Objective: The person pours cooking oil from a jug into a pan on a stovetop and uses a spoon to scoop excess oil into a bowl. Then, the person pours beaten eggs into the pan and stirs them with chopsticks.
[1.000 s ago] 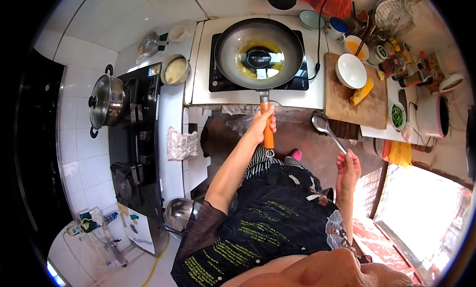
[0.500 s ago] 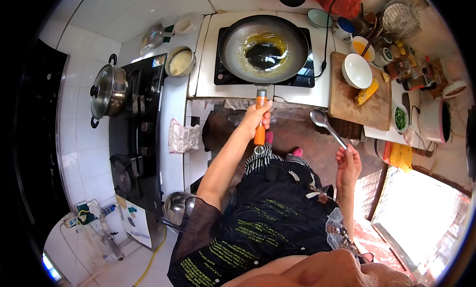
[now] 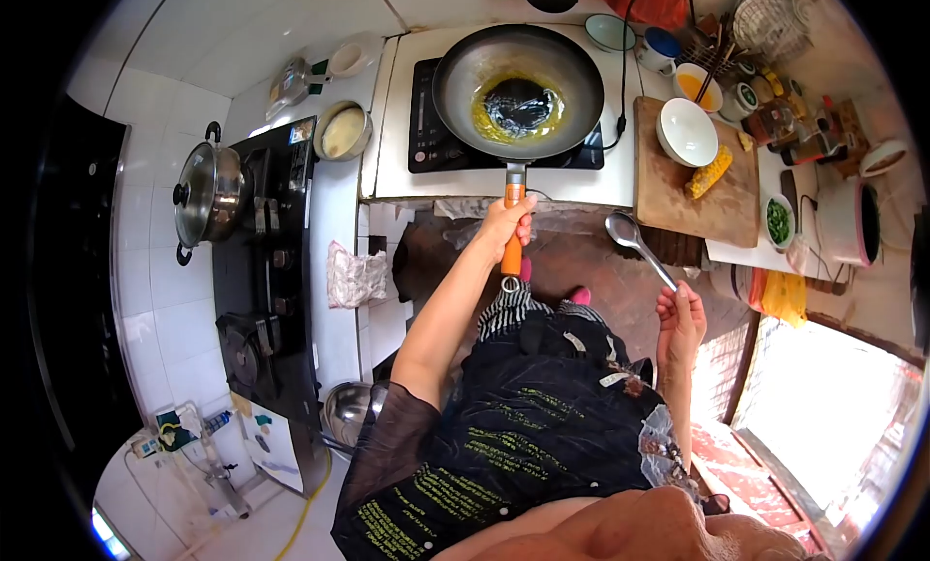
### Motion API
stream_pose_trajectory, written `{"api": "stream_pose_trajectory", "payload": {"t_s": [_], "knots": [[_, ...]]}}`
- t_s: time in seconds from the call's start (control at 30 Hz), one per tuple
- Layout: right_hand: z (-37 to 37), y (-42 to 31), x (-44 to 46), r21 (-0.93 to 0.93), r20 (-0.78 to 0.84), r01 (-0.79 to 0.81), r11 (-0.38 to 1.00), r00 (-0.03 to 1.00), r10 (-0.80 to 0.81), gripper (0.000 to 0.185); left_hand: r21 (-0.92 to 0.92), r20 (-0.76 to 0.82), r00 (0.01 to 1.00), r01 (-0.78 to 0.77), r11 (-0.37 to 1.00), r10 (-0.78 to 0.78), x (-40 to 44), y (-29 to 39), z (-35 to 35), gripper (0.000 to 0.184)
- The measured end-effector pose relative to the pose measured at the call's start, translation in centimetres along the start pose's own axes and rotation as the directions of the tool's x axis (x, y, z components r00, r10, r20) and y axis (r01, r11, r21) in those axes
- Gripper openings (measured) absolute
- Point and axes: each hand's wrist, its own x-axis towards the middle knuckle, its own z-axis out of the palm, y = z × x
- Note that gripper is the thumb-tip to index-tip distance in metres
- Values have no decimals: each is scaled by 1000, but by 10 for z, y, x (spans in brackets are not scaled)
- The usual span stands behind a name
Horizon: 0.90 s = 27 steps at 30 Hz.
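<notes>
My left hand [image 3: 506, 227] is wrapped round the orange handle of a frying pan [image 3: 463, 86]. The pan sits over a black induction cooker [image 3: 423, 125], and I cannot tell if its base touches it. Yellowish oil [image 3: 484, 123] lies in the middle of the pan. In my right hand [image 3: 681, 319] is a metal spoon [image 3: 651, 251], gripped by the end of its handle, its bowl pointing up and left. Nearest to the spoon is a wooden cutting board [image 3: 668, 207] bearing a white bowl [image 3: 688, 133] and a corn cob [image 3: 710, 173].
At the right stand a bowl of beaten egg [image 3: 698, 88] with chopsticks, a bowl of chopped greens [image 3: 779, 222] and several jars. A black gas stove [image 3: 262, 299] with a lidded pot [image 3: 208, 195] is at the left. A small pot [image 3: 343, 132] stands beside the stove.
The pan has tilted slightly and shifted relative to the cooker, and the oil in it has spread differently. The view has turned a little. Both hands keep their holds.
</notes>
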Motion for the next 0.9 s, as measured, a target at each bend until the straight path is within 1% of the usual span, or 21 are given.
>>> {"api": "stream_pose_trajectory", "payload": {"t_s": [0.17, 0.27, 0.37, 0.67, 0.73, 0.77, 0.9], "knots": [[-3, 1, 0, 12, -21, 4, 1000, 1000, -3, 19, -25, -17, 1000, -14, 1000, 13, 11, 15, -3, 29], [-2, 1, 1, 12, -37, 3, 1000, 999, -3, 19, -27, -2, 1000, -21, 999, 21, 13, 16, -11, 29], [-2, 0, 2, 15, -25, -6, 1000, 1000, 6, 20, -18, -6, 1000, -19, 1000, 18, 8, 16, -15, 28], [-3, 3, 3, 27, -24, -4, 1000, 1000, 5, 19, 14, -52, 999, 3, 1000, -2, -14, -9, -7, 25], [-2, 2, 4, 19, -22, -8, 1000, 1000, 9, 20, -1, -41, 999, -9, 1000, 9, -13, -15, -4, 26], [-1, 1, 4, 18, -23, -9, 1000, 1000, 9, 20, -40, -49, 999, -24, 999, 22, -11, -16, -1, 24], [6, -3, 9, 17, -1, 4, 1000, 1000, -4, 20, -47, -37, 999, -28, 999, 26, 2, -10, -2, 23]]}}
